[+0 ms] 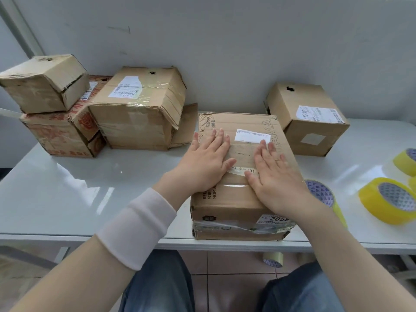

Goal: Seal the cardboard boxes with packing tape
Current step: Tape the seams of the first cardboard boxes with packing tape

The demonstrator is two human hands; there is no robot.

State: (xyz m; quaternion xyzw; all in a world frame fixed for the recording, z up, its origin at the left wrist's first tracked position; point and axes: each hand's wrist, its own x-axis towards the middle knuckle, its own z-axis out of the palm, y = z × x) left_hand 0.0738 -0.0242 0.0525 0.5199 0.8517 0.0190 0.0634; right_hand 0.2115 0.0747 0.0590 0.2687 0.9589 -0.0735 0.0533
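Cardboard box (pixel 227 208) sits closed at the centre of the frame, at the front edge of the white table (pixel 90 194); what is inside you cannot see. Your left hand (pixel 207 163) and right hand (pixel 276 176) lie flat on its taped top, fingers straight, gripping nothing. Stacked boxes (pixel 135 113) stand upper left, a single box (pixel 308 118) upper right. One tape roll (pixel 322 194) lies just beside the box's right side. Bare tabletop is at lower left.

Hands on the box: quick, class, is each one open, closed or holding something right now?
Left hand: open, fingers straight, pressing flat on the box top.
Right hand: open, also pressing flat on it, holding nothing.
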